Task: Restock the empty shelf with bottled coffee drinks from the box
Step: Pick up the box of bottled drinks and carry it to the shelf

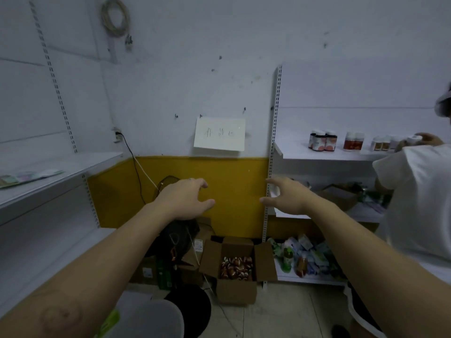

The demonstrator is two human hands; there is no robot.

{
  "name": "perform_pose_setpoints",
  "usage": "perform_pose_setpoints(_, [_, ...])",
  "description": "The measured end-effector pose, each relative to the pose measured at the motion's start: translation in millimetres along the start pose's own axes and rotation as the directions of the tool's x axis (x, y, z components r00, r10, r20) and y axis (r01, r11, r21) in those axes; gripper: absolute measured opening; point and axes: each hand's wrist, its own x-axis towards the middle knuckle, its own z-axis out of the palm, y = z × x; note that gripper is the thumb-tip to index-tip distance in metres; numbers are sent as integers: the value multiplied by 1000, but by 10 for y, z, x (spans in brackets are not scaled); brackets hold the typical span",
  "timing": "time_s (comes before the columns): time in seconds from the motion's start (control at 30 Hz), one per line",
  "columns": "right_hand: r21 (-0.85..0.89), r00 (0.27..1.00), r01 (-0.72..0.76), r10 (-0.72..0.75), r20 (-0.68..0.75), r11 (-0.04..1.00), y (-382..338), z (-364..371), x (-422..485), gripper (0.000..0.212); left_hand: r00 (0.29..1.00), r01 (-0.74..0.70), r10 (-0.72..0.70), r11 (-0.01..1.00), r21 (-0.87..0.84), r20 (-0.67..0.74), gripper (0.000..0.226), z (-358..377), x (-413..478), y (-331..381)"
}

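Note:
An open cardboard box (235,290) stands on the floor by the yellow wall, its flaps spread. Several brown-and-white coffee bottles (236,267) lie packed inside it. My left hand (186,200) and my right hand (286,197) are stretched out in front of me, well above the box, fingers spread and curled, holding nothing. A white shelf (56,178) runs along the left wall, bare except for flat packets at its far left end.
Another person in a white shirt (419,203) stands at the right, handling jars on a white shelf (324,154). Bottles and packets (302,258) fill the bottom right shelf. Dark bags and boxes (175,242) sit left of the open box. A paper sign (219,134) hangs on the wall.

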Motion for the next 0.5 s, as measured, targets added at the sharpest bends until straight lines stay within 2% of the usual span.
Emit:
perform_pose_setpoints(0.1, [-7,998,-28,28,55,1000,232,228,167,81,998,1,-5,997,78,55,65,251,239,-57])
perform_pose_setpoints(0.33, [-81,984,-97,108,144,992,518,737,914,86,993,27,-29,999,22,119,69,822,958,-479])
perform_pose_setpoints(0.5, [-101,969,-154,170,180,983,484,1116,1602,85,985,-6,11,999,-32,170,69,1243,1626,-871])
